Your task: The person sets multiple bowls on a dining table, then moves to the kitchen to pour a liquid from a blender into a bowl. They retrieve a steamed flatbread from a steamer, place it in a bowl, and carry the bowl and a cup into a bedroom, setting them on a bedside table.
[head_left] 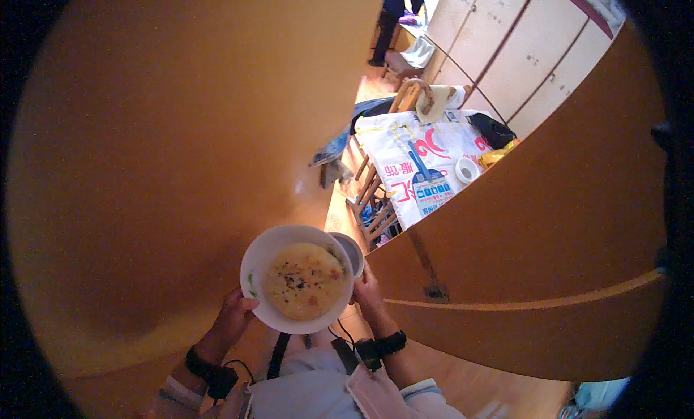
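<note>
A white bowl (254,271) of pale yellow, soupy food (303,280), with dark specks and reddish bits on top, is held in front of my body. My left hand (235,316) is closed on its lower left side, the thumb over the rim. Partly hidden behind the bowl's right edge is a smaller white, round dish (351,251). My right hand (366,287) has its fingers closed at that dish's lower right edge, beside the large bowl. How far those fingers also support the large bowl is hidden.
Brown wooden panels rise close on the left (181,166) and right (520,253), with a gap between. Beyond stands a table under a printed white sheet (383,133), bearing a blue hand fan (428,177) and a white ring-shaped item (467,171). A person (391,21) stands far back near cupboards (528,57).
</note>
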Demonstrator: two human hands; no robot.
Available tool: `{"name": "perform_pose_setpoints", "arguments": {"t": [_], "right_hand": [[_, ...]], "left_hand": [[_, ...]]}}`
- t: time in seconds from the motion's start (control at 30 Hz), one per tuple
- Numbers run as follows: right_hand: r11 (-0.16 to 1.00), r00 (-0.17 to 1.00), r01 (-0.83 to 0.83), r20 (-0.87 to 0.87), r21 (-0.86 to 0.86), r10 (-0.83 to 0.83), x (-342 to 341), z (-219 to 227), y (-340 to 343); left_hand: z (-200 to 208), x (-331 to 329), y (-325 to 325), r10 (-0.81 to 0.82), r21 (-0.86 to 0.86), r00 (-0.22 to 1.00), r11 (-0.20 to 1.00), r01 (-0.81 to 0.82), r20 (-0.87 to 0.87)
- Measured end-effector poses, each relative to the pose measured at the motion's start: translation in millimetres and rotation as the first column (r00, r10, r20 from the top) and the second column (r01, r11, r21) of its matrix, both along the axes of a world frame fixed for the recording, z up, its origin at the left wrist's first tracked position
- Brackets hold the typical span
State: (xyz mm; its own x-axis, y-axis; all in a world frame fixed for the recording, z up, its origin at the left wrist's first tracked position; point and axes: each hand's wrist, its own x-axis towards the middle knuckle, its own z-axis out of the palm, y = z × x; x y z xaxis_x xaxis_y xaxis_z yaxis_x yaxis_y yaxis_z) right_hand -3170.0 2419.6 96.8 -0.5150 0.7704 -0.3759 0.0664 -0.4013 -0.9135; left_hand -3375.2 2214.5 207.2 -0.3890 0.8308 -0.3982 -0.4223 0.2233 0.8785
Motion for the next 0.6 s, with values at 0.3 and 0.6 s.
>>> {"name": "perform_pose_setpoints", "arguments": {"t": [0.3, 0.6], "right_hand": [[0.953, 0.928, 0.287, -0.22, -0.092, -0.301, -32.7, -31.9, 39.5], [0.87, 0.848, 0.455, -0.205, -0.191, -0.489, -58.2, -1.1, 56.0]], "left_hand": [[13.8, -56.2, 92.3, -0.308, -0.008, 0.948, 0.951, 0.31, 0.075], [0.3, -86.2, 106.5, -0.215, 0.027, 0.961, 0.976, 0.214, 0.175]]}}
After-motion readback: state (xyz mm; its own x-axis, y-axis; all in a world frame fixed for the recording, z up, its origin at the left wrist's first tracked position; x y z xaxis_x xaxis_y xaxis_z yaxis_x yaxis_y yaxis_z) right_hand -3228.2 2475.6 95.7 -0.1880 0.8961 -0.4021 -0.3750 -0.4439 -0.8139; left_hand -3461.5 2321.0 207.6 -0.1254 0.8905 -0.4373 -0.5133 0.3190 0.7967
